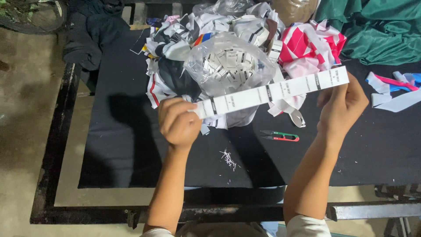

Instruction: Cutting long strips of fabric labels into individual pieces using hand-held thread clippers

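While the left hand (pixel 177 121) is pinching its lower end, the right hand (pixel 343 105) is gripping the white label strip (pixel 272 91), which is stretching taut between them, slanting up rightward.

Two bare hands: left hand (pixel 177 120) and right hand (pixel 342 105), fingers pinching opposite ends of one long white printed label strip (pixel 272 92). One clear plastic bag of small white cut labels (pixel 228 63), just beyond the fingers; labels inside too many to count. One red-and-green thread snip (pixel 280 136), below the strip between the two hands. One small scatter of white thread clippings (pixel 229 159), nearer the left fingers. One green cloth bundle (pixel 377 30), beyond the right fingers.
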